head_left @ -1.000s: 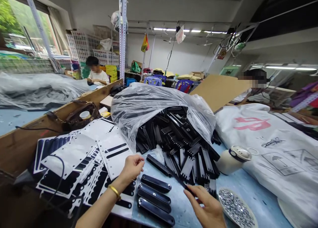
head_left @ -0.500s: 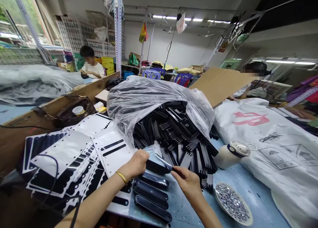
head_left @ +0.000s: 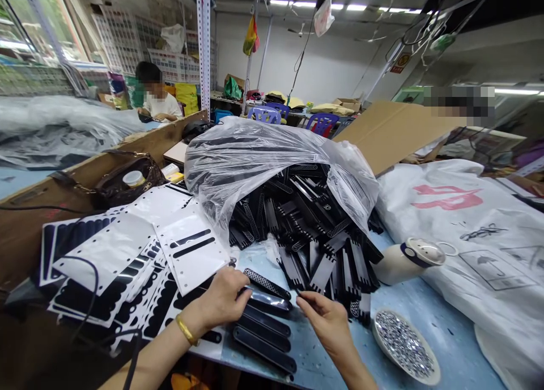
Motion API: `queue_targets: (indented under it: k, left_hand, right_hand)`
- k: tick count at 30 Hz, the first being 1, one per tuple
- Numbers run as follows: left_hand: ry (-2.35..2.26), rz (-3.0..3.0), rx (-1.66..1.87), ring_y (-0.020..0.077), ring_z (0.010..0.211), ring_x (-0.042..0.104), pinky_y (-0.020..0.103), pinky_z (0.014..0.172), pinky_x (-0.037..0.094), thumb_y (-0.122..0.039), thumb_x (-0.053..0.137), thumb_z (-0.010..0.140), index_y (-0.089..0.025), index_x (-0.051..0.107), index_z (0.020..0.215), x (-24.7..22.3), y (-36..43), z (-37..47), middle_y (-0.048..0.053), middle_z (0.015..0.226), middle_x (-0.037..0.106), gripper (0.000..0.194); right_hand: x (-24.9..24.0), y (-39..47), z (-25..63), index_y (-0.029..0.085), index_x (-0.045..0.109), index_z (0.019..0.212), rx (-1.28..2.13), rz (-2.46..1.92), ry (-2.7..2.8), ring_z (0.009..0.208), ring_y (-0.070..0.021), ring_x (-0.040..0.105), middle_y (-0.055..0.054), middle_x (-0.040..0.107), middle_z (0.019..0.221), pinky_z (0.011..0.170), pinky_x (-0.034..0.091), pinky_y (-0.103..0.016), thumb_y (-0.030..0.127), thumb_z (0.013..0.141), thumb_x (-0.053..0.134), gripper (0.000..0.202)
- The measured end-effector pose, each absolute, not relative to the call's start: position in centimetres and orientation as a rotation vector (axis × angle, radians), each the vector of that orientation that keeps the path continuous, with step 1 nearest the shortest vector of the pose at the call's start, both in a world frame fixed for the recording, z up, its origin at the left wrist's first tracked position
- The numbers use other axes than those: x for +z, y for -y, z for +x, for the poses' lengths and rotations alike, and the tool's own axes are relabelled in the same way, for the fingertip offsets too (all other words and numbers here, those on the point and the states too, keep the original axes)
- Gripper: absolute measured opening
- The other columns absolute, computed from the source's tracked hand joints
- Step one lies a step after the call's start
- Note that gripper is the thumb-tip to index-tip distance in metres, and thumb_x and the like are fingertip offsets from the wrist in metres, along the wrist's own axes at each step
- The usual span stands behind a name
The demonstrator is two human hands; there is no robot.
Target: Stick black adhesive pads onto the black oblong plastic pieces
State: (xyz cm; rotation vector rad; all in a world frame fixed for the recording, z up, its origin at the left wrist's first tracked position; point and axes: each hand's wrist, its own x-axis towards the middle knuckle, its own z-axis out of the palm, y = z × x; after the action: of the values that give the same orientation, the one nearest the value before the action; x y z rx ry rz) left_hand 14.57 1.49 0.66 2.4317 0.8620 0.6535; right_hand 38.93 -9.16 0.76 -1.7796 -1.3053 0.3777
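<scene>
Two bare hands, mine, are apart over the near middle of the blue surface (head_left: 312,356), at either end of a short row of black strips. My left hand (head_left: 223,302) has its fingertips at the left end of a glossy strip (head_left: 272,301); I cannot tell whether they grip it. My right hand (head_left: 325,316) has thumb and fingertips drawn close just beyond that strip's right end, and what they may pinch is too small to tell. Nearer me lie more dark strips (head_left: 263,349), side by side; just beyond the glossy one is a strip with a patterned face (head_left: 268,283). Farther off, a heap of black pieces (head_left: 317,225) spills from a clear plastic bag (head_left: 259,146). White sheets (head_left: 193,259) with black shapes spread to the left. On the right are a dish (head_left: 432,377) of shiny bits and, beyond it, a pale lidded container (head_left: 395,265) beside a white sack (head_left: 433,225).
</scene>
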Motion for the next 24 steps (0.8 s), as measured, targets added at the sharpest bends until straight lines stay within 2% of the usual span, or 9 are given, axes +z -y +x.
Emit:
queue_targets:
  k: [4,7,9,11,13,16,19,22,24]
  left_hand:
    - [-0.819,2.522,0.593,0.0245,0.075,0.06,0.038,0.074,0.045,-0.022,0.053,0.085,-0.016,0.062,0.074,0.3,0.0,14.6,0.009,0.076,0.067,0.015]
    - [-0.811,2.501,0.548,0.0249,0.076,0.06,0.039,0.075,0.046,-0.035,0.059,0.084,-0.016,0.061,0.075,1.3,0.7,14.1,0.009,0.077,0.066,0.021]
    - [-0.763,2.484,0.532,0.0278,0.081,0.06,0.043,0.078,0.047,-0.053,0.069,0.076,-0.015,0.063,0.084,1.9,1.2,13.7,0.011,0.085,0.068,0.039]
    - [-0.67,2.505,0.529,0.034,0.095,0.06,0.049,0.087,0.046,-0.068,0.073,0.062,-0.013,0.064,0.101,2.2,1.7,13.6,0.016,0.102,0.067,0.068]
    - [-0.58,2.554,0.492,0.0395,0.106,0.057,0.056,0.096,0.041,-0.073,0.075,0.054,-0.011,0.061,0.116,2.0,2.0,13.9,0.02,0.113,0.064,0.089]
    - [-0.553,2.602,0.361,0.0397,0.108,0.057,0.057,0.097,0.04,-0.067,0.079,0.056,-0.012,0.061,0.117,1.5,2.2,14.6,0.019,0.111,0.065,0.084]
    - [-0.579,2.601,0.319,0.0374,0.106,0.059,0.054,0.096,0.041,-0.064,0.08,0.058,-0.016,0.063,0.112,1.2,2.1,14.7,0.016,0.108,0.066,0.074]
    - [-0.575,2.556,0.456,0.0368,0.105,0.06,0.053,0.095,0.043,-0.065,0.078,0.059,-0.018,0.064,0.11,1.2,1.7,14.1,0.016,0.107,0.067,0.071]
    - [-0.621,2.467,0.609,0.0334,0.101,0.062,0.048,0.093,0.046,-0.055,0.077,0.065,-0.018,0.066,0.108,1.2,0.9,13.8,0.015,0.104,0.068,0.058]
  right_hand:
    - [-0.5,10.5,36.9,0.02,0.076,0.07,0.464,-1.765,1.26,0.053,-0.0227,0.071,-0.007,0.074,0.061,0.05,0.058,-0.028,0.066,0.074,0.064,0.048]
    - [-0.5,11.9,36.2,0.02,0.075,0.068,0.49,-1.765,1.233,0.053,-0.0222,0.07,-0.007,0.074,0.061,0.049,0.057,-0.026,0.064,0.074,0.066,0.045]
    - [-0.4,12.9,36.1,0.02,0.075,0.065,0.5,-1.768,1.224,0.049,-0.0212,0.068,-0.006,0.073,0.057,0.046,0.055,-0.025,0.061,0.073,0.068,0.042]
    - [-0.3,13.6,36.3,0.02,0.075,0.064,0.498,-1.772,1.214,0.047,-0.0205,0.067,-0.005,0.072,0.055,0.044,0.054,-0.024,0.058,0.072,0.069,0.038]
    - [-0.2,13.8,36.6,0.02,0.075,0.068,0.476,-1.776,1.197,0.049,-0.0207,0.068,-0.006,0.073,0.059,0.046,0.055,-0.024,0.055,0.073,0.069,0.036]
    - [-0.1,13.3,36.9,0.02,0.076,0.073,0.432,-1.771,1.188,0.056,-0.0218,0.071,-0.007,0.076,0.067,0.052,0.058,-0.026,0.053,0.074,0.069,0.034]
    - [0.5,12.7,37.1,0.022,0.077,0.073,0.412,-1.746,1.23,0.057,-0.0212,0.071,-0.006,0.076,0.067,0.053,0.059,-0.026,0.053,0.073,0.07,0.032]
    - [1.3,12.0,37.5,0.023,0.077,0.073,0.353,-1.725,1.303,0.057,-0.02,0.07,-0.005,0.075,0.067,0.052,0.058,-0.025,0.053,0.073,0.071,0.03]
    - [1.8,11.5,38.0,0.023,0.077,0.074,0.286,-1.721,1.398,0.058,-0.0197,0.071,-0.005,0.076,0.07,0.051,0.058,-0.025,0.053,0.077,0.069,0.031]
